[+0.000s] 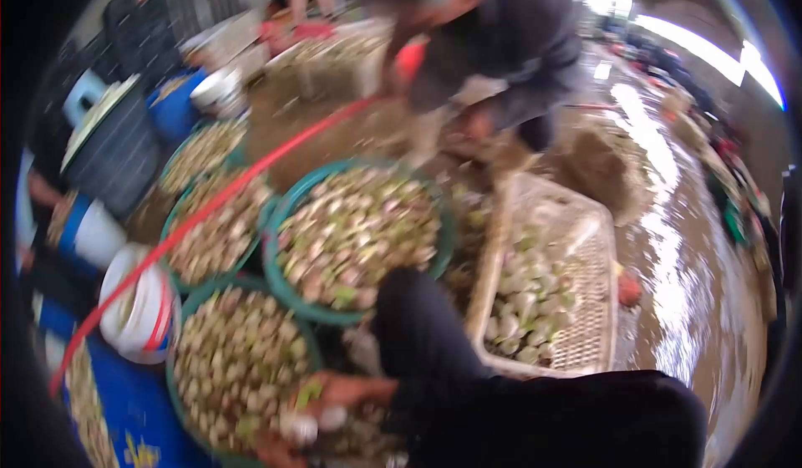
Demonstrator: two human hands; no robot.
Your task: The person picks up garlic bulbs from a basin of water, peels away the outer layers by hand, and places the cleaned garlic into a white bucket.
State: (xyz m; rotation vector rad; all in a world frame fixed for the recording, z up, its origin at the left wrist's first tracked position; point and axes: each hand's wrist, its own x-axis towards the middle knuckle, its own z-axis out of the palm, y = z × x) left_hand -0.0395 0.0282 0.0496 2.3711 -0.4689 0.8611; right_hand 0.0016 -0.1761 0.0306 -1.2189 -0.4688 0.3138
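My right hand (351, 389) reaches in from a dark sleeve, its fingers closed around a white bulb (332, 419) with green beside them. Just below and to its left, my left hand (276, 450) is partly cut off by the lower edge and blurred. Its fingers are closed at another white bulb (298, 429). Both hands are over the right edge of a green basket (177, 384) full of pale bulbs (238, 359).
Another green tub (276, 259) of bulbs stands ahead, beside a tilted pale crate (597, 301). A person (501, 42) bends over behind them. A red hose (251, 171) crosses the left side near a white bucket (138, 301). Wet floor (668, 301) lies right.
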